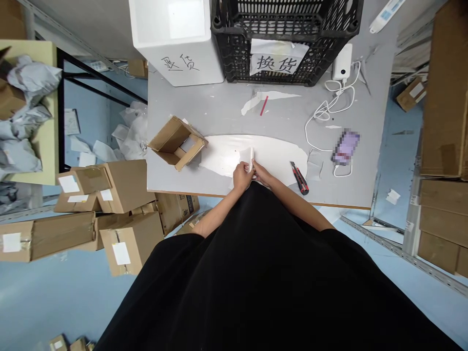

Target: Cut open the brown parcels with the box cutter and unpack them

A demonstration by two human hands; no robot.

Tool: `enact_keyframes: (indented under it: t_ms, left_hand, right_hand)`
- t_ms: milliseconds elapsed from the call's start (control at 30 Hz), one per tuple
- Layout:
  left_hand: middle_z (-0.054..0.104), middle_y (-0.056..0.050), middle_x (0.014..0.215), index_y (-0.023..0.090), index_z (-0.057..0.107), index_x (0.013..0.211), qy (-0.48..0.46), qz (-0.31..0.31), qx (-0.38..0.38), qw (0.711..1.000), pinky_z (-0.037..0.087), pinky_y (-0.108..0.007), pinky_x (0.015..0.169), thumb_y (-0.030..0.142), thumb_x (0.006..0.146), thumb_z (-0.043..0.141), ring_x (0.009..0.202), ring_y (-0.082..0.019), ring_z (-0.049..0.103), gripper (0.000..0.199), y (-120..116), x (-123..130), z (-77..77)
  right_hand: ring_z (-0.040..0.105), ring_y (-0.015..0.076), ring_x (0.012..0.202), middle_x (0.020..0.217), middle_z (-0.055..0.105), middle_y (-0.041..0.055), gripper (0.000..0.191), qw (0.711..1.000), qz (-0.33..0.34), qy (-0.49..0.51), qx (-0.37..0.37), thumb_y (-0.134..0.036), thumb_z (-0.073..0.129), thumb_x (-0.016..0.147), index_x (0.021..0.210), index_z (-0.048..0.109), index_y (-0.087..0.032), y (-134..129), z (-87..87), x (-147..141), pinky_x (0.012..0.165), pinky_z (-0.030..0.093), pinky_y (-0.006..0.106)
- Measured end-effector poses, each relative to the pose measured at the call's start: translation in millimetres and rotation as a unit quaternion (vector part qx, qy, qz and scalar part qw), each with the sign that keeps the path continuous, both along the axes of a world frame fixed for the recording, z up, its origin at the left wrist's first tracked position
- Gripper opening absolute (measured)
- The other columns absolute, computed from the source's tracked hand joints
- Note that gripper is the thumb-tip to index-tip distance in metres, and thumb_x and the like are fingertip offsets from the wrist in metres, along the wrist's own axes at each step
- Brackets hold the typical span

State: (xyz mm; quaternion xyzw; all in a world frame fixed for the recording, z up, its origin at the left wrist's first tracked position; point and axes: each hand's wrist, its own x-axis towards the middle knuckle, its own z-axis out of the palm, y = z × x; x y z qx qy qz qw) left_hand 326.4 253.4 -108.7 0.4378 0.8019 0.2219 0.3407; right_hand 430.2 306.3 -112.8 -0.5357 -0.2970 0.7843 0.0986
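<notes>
In the middle of the grey table's front edge, my left hand point(241, 176) and my right hand point(261, 171) pinch a small white folded item point(247, 160) between them. It is too small to tell what it is. Both hands rest over a large, flat white plastic sheet point(270, 155) lying on the tabletop point(226, 109). A red-and-black utility knife point(300, 178) lies just right of my right hand. To the left, a small open cardboard box point(178, 143) lies on its side.
A black plastic crate point(281, 44) and a white foam box point(175, 41) stand at the table's far edge. A power bank point(342, 62), white cable point(321, 114) and blurred phone point(345, 147) lie right. Stacked cardboard boxes point(124, 187) and grey mailers point(25, 83) surround the table.
</notes>
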Motion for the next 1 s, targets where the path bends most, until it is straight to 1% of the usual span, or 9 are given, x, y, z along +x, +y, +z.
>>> enact_keyframes:
  t_ms: [100, 167, 300, 400, 500, 600, 700, 900, 1000]
  left_hand:
    - [0.065, -0.009, 0.110, 0.021, 0.064, 0.107, 0.017, -0.041, -0.003, 0.999, 0.044, -0.042, 0.099, 0.027, 0.087, 0.062, 0.112, -0.028, 0.058, 0.021, -8, 10, -5.8]
    - [0.060, -0.013, 0.121, 0.019, 0.063, 0.112, 0.025, -0.011, 0.007, 1.000, 0.042, -0.044, 0.105, 0.024, 0.088, 0.060, 0.122, -0.029, 0.052, 0.025, -12, 7, -15.6]
    - [0.063, -0.012, 0.116, 0.017, 0.056, 0.120, -0.051, 0.064, -0.010, 0.997, 0.049, -0.039, 0.098, 0.016, 0.096, 0.041, 0.109, -0.022, 0.061, 0.028, -13, -11, -37.0]
    - [0.066, -0.008, 0.110, 0.018, 0.060, 0.115, -0.095, -0.005, -0.024, 0.995, 0.049, -0.034, 0.098, 0.008, 0.093, 0.038, 0.103, -0.018, 0.063, 0.032, -10, -21, -44.1]
    - [0.062, -0.010, 0.115, 0.017, 0.061, 0.114, -0.035, -0.076, -0.046, 0.995, 0.047, -0.033, 0.099, 0.010, 0.088, 0.051, 0.106, -0.020, 0.061, 0.028, -5, -16, -41.2]
    - [0.056, -0.015, 0.120, 0.016, 0.057, 0.119, 0.057, -0.100, -0.087, 0.989, 0.048, -0.037, 0.097, 0.027, 0.089, 0.060, 0.114, -0.027, 0.056, 0.032, 3, 4, -33.6]
    - [0.051, -0.020, 0.127, 0.013, 0.050, 0.125, 0.138, -0.091, -0.129, 0.978, 0.049, -0.042, 0.093, 0.044, 0.089, 0.060, 0.121, -0.034, 0.049, 0.049, 10, 28, -27.7]
    - [0.048, -0.024, 0.130, 0.012, 0.046, 0.128, 0.198, -0.068, -0.158, 0.965, 0.048, -0.050, 0.091, 0.049, 0.089, 0.055, 0.121, -0.037, 0.046, 0.055, 16, 52, -27.8]
    - [0.047, -0.025, 0.132, 0.012, 0.044, 0.130, 0.185, -0.070, -0.154, 0.968, 0.048, -0.055, 0.090, 0.048, 0.083, 0.064, 0.122, -0.041, 0.044, 0.063, 17, 52, -29.0]
  right_hand:
    - [0.066, 0.0168, 0.082, 0.091, 0.072, 0.0057, 0.041, 0.995, 0.039, -0.089, 0.022, -0.054, 0.044, 0.099, 0.100, 0.065, -0.018, 0, -6.8, 3, 0.069, 0.051, 0.025]
    - [0.067, 0.0194, 0.087, 0.092, 0.073, 0.0073, 0.037, 0.969, 0.093, -0.206, 0.096, -0.046, 0.043, 0.101, 0.097, 0.065, -0.018, 2, -15.5, 11, 0.075, 0.051, 0.028]
    - [0.061, 0.0271, 0.111, 0.107, 0.070, 0.0143, 0.023, 0.913, 0.150, -0.329, 0.187, -0.035, 0.052, 0.096, 0.096, 0.064, -0.016, 4, -27.3, 29, 0.094, 0.046, 0.034]
    - [0.058, 0.0284, 0.116, 0.122, 0.064, 0.0172, 0.034, 0.894, 0.144, -0.360, 0.227, -0.042, 0.051, 0.095, 0.113, 0.059, -0.015, 0, -25.9, 31, 0.098, 0.044, 0.036]
    - [0.060, 0.0281, 0.112, 0.123, 0.063, 0.0176, 0.054, 0.881, 0.150, -0.369, 0.254, -0.058, 0.054, 0.089, 0.122, 0.054, -0.014, -6, -21.3, 24, 0.094, 0.045, 0.035]
    - [0.060, 0.0288, 0.114, 0.125, 0.062, 0.0182, 0.053, 0.870, 0.167, -0.378, 0.267, -0.053, 0.062, 0.085, 0.121, 0.054, -0.014, -9, -18.4, 22, 0.095, 0.045, 0.035]
    - [0.061, 0.0283, 0.111, 0.117, 0.067, 0.0153, 0.033, 0.863, 0.180, -0.393, 0.263, -0.041, 0.050, 0.093, 0.114, 0.057, -0.016, -6, -15.4, 31, 0.094, 0.045, 0.036]
    - [0.062, 0.0319, 0.111, 0.117, 0.067, 0.0156, 0.059, 0.861, 0.165, -0.412, 0.249, -0.060, 0.061, 0.084, 0.122, 0.053, -0.016, -9, -5.5, 55, 0.094, 0.047, 0.041]
    - [0.060, 0.0332, 0.115, 0.119, 0.066, 0.0194, 0.042, 0.854, 0.186, -0.427, 0.231, -0.046, 0.057, 0.090, 0.118, 0.056, -0.015, -12, -7.1, 62, 0.097, 0.045, 0.043]
